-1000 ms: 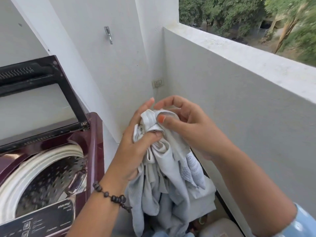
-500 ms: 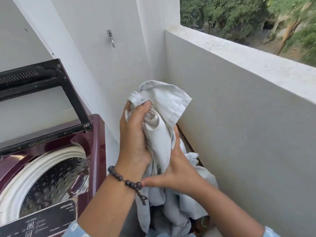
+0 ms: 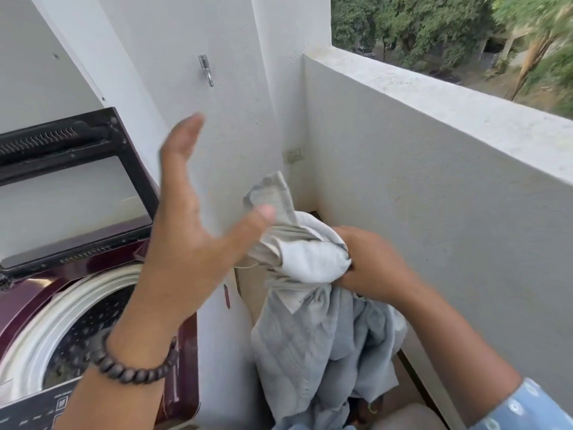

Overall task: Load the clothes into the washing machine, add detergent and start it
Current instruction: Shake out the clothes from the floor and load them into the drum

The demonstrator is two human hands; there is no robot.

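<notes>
A pale grey garment (image 3: 313,330) hangs bunched in the air to the right of the washing machine. My right hand (image 3: 372,268) grips its gathered upper part. My left hand (image 3: 189,231), with a dark bead bracelet on the wrist, is raised and spread with straight fingers, its thumb tip close to the cloth's top fold. It holds nothing. The maroon top-loading washing machine (image 3: 186,361) stands at the lower left with its black-framed lid (image 3: 77,169) propped up. Its perforated drum (image 3: 86,330) is visible inside the white rim.
A white balcony parapet (image 3: 449,187) runs along the right, close to my right arm. A metal hook (image 3: 206,69) and a small socket (image 3: 292,155) sit on the white wall behind. More laundry and a pale container (image 3: 406,417) lie low between the machine and the parapet.
My left hand has let go of the garment and lifted away, fingers spread. My right hand has moved up and taken hold of the bunched top of the cloth.
</notes>
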